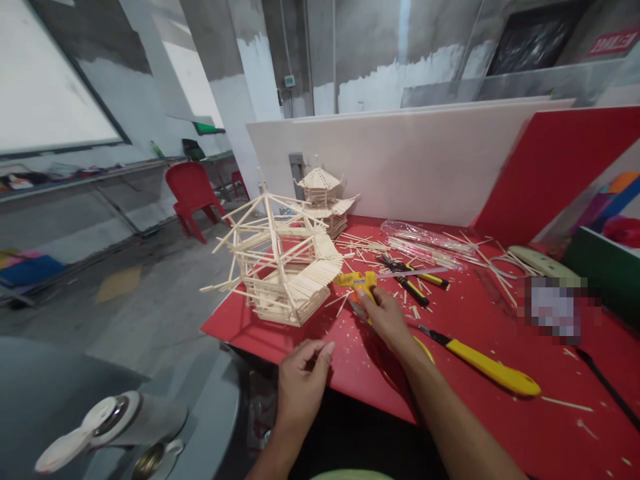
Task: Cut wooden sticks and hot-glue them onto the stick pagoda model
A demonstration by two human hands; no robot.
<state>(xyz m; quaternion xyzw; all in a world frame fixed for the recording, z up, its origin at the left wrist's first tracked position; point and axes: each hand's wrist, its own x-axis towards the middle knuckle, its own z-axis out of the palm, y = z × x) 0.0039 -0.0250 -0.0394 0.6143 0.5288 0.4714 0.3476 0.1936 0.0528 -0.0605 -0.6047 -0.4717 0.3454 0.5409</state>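
Note:
My right hand (385,317) is closed round a yellow hot glue gun (356,281) on the red table (500,427), its nozzle pointing left toward the roof edge of a large wooden stick pavilion model (280,267). My left hand (303,377) hovers at the table's near edge with thumb and fingers pinched together; whether a thin stick is between them is too small to tell. A smaller finished stick pavilion (323,200) stands behind the large one.
A yellow-handled utility knife (487,365) lies right of my right arm. Yellow-handled pliers (413,280), loose sticks and a clear plastic bag (425,241) litter the table. White and red boards back the table. A red chair (193,193) stands on the floor left.

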